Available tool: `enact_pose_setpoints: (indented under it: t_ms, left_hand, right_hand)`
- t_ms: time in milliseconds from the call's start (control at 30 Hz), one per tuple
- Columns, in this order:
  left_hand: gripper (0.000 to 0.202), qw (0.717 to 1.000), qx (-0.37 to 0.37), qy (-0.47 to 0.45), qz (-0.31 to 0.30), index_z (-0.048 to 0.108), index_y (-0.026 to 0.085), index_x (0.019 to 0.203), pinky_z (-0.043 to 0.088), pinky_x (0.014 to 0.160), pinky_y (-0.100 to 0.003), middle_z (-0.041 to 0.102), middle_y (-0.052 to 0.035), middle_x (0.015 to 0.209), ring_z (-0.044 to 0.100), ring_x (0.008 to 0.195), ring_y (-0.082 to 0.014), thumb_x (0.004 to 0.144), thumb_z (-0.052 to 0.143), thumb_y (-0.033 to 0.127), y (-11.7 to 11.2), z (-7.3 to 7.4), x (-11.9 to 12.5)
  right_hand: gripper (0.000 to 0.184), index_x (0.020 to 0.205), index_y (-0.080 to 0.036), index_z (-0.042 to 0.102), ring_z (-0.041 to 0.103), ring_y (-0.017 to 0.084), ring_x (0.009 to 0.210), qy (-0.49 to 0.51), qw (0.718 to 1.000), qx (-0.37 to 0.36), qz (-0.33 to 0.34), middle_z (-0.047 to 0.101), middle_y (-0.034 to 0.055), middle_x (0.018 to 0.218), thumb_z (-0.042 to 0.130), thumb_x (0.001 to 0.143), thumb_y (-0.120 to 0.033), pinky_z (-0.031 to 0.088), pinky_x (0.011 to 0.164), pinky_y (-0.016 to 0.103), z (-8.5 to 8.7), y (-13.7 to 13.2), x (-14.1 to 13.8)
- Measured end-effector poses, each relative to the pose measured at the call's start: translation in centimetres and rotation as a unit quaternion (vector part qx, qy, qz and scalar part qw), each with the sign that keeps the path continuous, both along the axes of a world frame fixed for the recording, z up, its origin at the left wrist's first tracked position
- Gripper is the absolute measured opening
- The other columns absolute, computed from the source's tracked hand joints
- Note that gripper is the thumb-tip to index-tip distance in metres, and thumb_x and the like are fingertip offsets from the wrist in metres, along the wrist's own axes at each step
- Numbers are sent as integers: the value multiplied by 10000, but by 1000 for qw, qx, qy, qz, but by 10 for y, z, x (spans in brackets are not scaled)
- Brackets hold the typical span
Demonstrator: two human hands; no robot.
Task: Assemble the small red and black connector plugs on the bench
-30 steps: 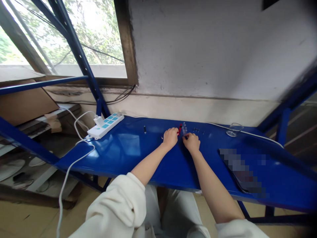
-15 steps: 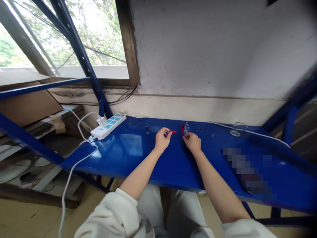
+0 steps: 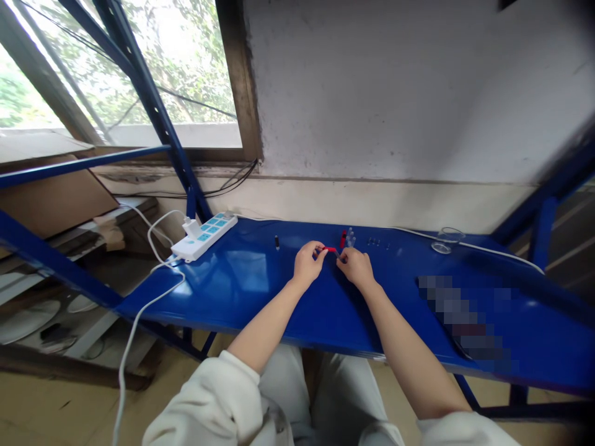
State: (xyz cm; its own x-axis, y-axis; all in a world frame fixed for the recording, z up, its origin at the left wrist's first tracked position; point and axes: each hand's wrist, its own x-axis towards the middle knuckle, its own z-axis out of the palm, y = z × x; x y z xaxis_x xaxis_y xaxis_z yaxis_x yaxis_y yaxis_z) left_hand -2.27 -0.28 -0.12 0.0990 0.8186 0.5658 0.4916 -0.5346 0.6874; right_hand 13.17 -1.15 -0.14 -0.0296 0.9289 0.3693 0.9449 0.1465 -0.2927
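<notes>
My left hand (image 3: 307, 265) pinches a small red tube-shaped piece (image 3: 330, 249), which points right. In the fingertips of my right hand (image 3: 357, 267) is a small clear tube (image 3: 339, 254), tilted, its upper end at the free end of the red piece. Whether the two are joined I cannot tell. Just behind my right hand, more red pieces (image 3: 343, 238) lie beside several clear tubes (image 3: 351, 237). Some tiny clear parts (image 3: 373, 241) are spread to their right. Left of my left hand stands a small black-topped tube (image 3: 277, 242).
A white power strip (image 3: 199, 238) with a plug and cable occupies the left of the blue table (image 3: 251, 303). At the back right, a clear cup (image 3: 449, 240) lies by a white cable (image 3: 502, 257). A long, blurred-out object (image 3: 460, 322) lies front right.
My right hand has moved slightly left, away from the clear tubes, and now shows a clear tube at the red piece's end. My left hand has barely shifted.
</notes>
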Motion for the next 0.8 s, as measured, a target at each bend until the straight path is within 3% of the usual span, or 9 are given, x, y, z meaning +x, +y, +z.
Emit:
enact_pose_setpoints:
  t_ms: [300, 467, 600, 800]
  left_hand:
    - [371, 991, 44, 105, -70, 459, 248, 1234, 433, 858, -306, 605, -37, 979, 533, 929, -155, 873, 379, 284, -12, 5, 0]
    - [337, 989, 53, 118, -77, 515, 227, 1178, 438, 837, -300, 605, -44, 944, 533, 910, -158, 871, 389, 286, -12, 4, 2]
    - [238, 993, 64, 88, -55, 589, 208, 1006, 440, 804, -285, 601, -34, 865, 534, 859, -147, 864, 411, 277, -10, 5, 2]
    - [145, 991, 49, 111, -56, 587, 190, 881, 431, 744, -275, 587, -27, 811, 521, 807, -143, 830, 461, 243, -8, 8, 2]
  right_hand:
    - [91, 651, -179, 486, 494, 136, 648, -3, 999, 43, -2, 560, 11, 700, 472, 724, -232, 230, 606, 259, -1, -1, 3]
    - [128, 661, -178, 506, 492, 124, 625, 17, 997, 68, 15, 549, -1, 671, 487, 748, -269, 236, 611, 253, -2, -1, 1]
    - [134, 693, -178, 545, 519, 128, 670, 33, 995, 78, 56, 567, 2, 690, 483, 770, -269, 241, 622, 249, -1, -2, 0]
    - [142, 697, -176, 575, 532, 134, 693, 4, 993, 81, 85, 575, 12, 698, 485, 781, -247, 249, 625, 255, -1, -2, 1]
